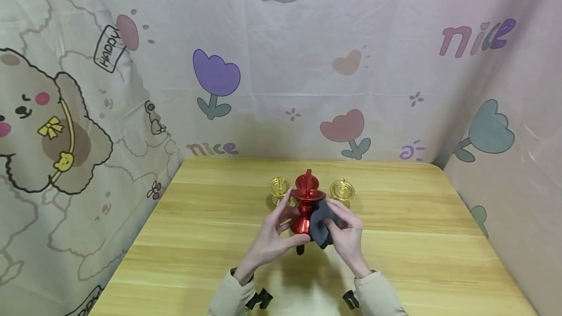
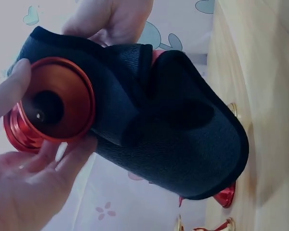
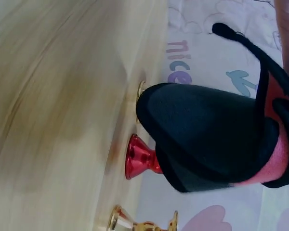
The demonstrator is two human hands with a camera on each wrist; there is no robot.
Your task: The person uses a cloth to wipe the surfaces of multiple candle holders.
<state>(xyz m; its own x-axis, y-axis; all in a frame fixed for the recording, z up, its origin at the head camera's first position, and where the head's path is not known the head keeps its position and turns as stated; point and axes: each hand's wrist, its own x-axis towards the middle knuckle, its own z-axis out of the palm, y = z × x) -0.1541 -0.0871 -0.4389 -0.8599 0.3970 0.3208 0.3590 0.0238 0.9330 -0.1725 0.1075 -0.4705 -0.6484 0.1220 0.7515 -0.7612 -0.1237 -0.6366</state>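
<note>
A shiny red candlestick (image 1: 302, 223) with a wide drip dish and a thin upright rod is held above the table. My left hand (image 1: 273, 242) grips it from the left, thumb near its base and fingers along its side. In the left wrist view, the hollow underside of the candlestick (image 2: 70, 89) faces the camera. On the other side my right hand (image 1: 349, 235) pinches a dark grey cloth (image 1: 321, 221) with black edging, which lies against the candlestick. The right wrist view shows the cloth (image 3: 202, 130) hanging folded, with some pink fabric; most of the right hand is hidden there.
Behind the hands stand a second red candlestick (image 1: 312, 180) and two gold candlesticks, one on the left (image 1: 278, 187) and one on the right (image 1: 343, 190). They stand on a light wooden table (image 1: 210, 218). A printed curtain (image 1: 281, 62) hangs behind and along the sides.
</note>
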